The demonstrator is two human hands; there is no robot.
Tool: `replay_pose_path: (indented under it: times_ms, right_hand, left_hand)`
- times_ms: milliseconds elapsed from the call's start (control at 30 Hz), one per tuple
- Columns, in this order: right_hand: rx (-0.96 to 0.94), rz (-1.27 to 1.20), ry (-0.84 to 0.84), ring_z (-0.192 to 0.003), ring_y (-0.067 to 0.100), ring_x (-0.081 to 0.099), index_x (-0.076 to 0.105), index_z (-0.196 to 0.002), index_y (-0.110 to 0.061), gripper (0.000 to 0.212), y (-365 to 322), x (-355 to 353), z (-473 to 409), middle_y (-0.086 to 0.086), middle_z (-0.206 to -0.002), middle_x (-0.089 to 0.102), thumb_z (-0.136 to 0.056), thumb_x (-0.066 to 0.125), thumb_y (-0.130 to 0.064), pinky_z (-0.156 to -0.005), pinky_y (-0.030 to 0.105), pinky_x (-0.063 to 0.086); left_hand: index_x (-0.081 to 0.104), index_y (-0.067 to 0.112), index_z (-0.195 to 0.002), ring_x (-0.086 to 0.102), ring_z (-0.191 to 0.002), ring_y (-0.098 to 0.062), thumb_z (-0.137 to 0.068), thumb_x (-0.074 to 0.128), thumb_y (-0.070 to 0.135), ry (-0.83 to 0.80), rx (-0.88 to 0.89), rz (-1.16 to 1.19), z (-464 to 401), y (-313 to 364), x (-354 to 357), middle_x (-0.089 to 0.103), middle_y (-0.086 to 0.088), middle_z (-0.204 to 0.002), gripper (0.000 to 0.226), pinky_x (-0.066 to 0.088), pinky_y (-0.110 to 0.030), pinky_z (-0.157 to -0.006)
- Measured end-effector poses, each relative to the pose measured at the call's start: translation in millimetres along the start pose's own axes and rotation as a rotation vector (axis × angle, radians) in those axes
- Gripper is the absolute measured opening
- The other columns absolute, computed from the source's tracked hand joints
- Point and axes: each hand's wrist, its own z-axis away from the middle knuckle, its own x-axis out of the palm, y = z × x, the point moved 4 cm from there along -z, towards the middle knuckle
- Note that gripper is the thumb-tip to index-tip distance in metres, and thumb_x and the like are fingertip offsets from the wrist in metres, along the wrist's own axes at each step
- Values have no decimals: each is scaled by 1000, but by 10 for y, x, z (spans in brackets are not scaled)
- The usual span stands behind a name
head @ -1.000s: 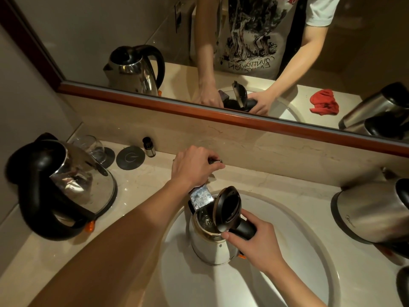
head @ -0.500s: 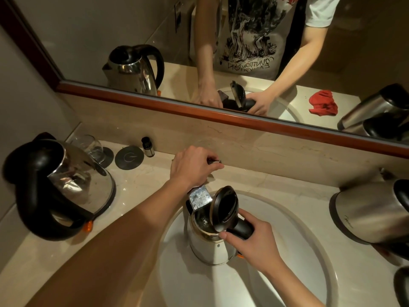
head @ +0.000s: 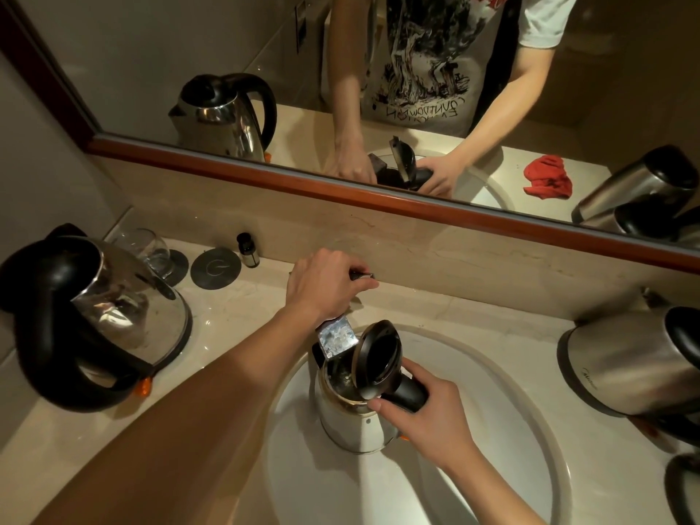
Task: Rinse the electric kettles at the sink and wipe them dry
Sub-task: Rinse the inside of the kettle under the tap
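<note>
Holding: my right hand point(head: 428, 422) grips kettle point(head: 356, 418) under spout point(head: 337, 339), lid open for filling.
Tap: left hand point(head: 322, 286) fingers curled on handle point(head: 361, 275).

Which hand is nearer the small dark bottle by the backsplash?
Left. The left hand grips the tap handle just right of the small dark bottle; the right hand holds the kettle's black handle in the sink, farther away.

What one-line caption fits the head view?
Right hand holds open-lidded kettle under faucet; left hand grips the tap handle.
</note>
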Motion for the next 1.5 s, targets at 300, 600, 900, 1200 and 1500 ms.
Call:
replay_pose_path:
  times_ms: [300,600,900,1200,1500]
  right_hand:
    - [0,-5,4,-82,11,74,67,-115,-53,60,28,-9,-52,-16,-92,78,-59,88,-54,-76,46,62]
    - [15,-24,0,-78,12,74,64,-111,-62,60,43,-10,-62,-16,-92,78,-58,89,-53,-72,48,63]
    - [6,4,-3,-90,3,73,68,-120,-46,65,36,-23,-60,-19,-95,78,-58,87,-55,-87,38,60]
    - [51,-8,32,-97,-4,71,72,-122,-36,64,79,-36,-71,-23,-100,77,-62,90,-49,-90,27,56]
    - [1,27,-23,-91,0,71,71,-118,-43,56,0,-49,-114,-22,-94,77,-66,91,-41,-80,19,54]
  left_hand:
    - [75,38,-109,67,-92,-17,-88,64,63,-3,-8,3,11,4,-12,75,12,-97,34,51,-33,-75]
    - [75,39,-110,67,-95,-18,-88,64,62,8,-11,7,17,13,-23,75,10,-100,34,46,-31,-73]
    - [75,37,-112,67,-98,-17,-88,64,61,19,-2,0,18,22,-28,75,11,-103,35,45,-30,-75]
    - [74,37,-113,67,-98,-16,-88,64,62,21,3,-3,20,16,-27,75,11,-104,36,44,-29,-74]
    - [75,37,-111,68,-98,-17,-87,65,63,9,-6,10,10,-6,-3,75,12,-103,36,54,-35,-80]
